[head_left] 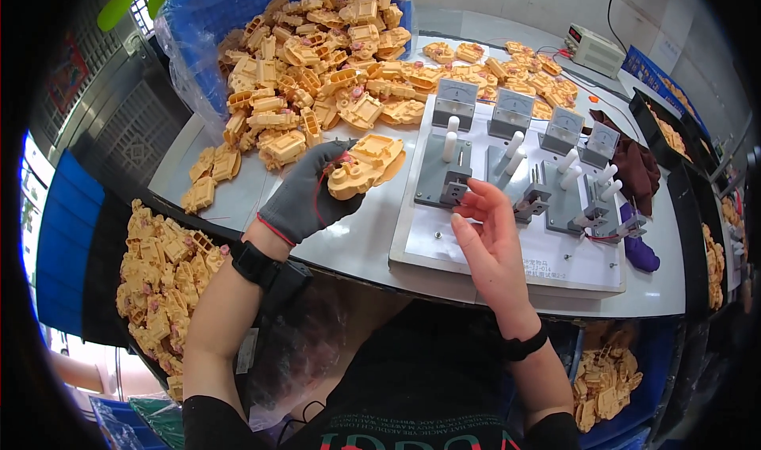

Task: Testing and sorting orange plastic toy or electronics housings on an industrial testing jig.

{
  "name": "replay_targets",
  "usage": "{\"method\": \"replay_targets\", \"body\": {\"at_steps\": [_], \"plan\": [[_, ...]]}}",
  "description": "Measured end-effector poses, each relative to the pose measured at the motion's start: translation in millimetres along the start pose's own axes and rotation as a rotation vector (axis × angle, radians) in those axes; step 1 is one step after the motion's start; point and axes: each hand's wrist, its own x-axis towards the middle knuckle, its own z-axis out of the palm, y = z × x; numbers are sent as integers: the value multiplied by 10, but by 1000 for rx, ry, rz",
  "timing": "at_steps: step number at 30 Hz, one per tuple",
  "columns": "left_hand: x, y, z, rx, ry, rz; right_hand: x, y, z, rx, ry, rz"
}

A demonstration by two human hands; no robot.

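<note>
My left hand (305, 200), in a grey glove with red trim, is closed around a tan plastic housing (369, 165) with moulded recesses and a bit of red wire at its near end. It holds the housing above the table, left of a white test board (424, 240). My right hand (495, 248) is bare and loosely curved, thumb apart from the fingers, with nothing seen in it. Its fingertips are by the small metal block of the leftmost grey fixture (432, 177); whether they touch it I cannot tell. That fixture carries two white pegs, and an analog meter (456, 93) stands behind it.
Similar housings spill from a blue bin (194, 50) across the table's back. More fill a container (162, 284) at lower left and a blue crate (606, 379) below right. A power supply (594, 50), brown cloth (634, 169) and purple item (640, 248) lie to the right.
</note>
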Motion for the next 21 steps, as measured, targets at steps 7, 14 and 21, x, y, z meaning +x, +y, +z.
{"method": "replay_targets", "body": {"at_steps": [7, 14, 21], "plan": [[45, -9, 65, -125, -67, -85, 38, 50, 33, -16, -26, -42], [158, -30, 197, -182, -67, -159, 46, 12, 35, -51, -17, -46], [419, 54, 323, -112, -76, -182, 8, 48, -17, 15, -68, -74]]}}
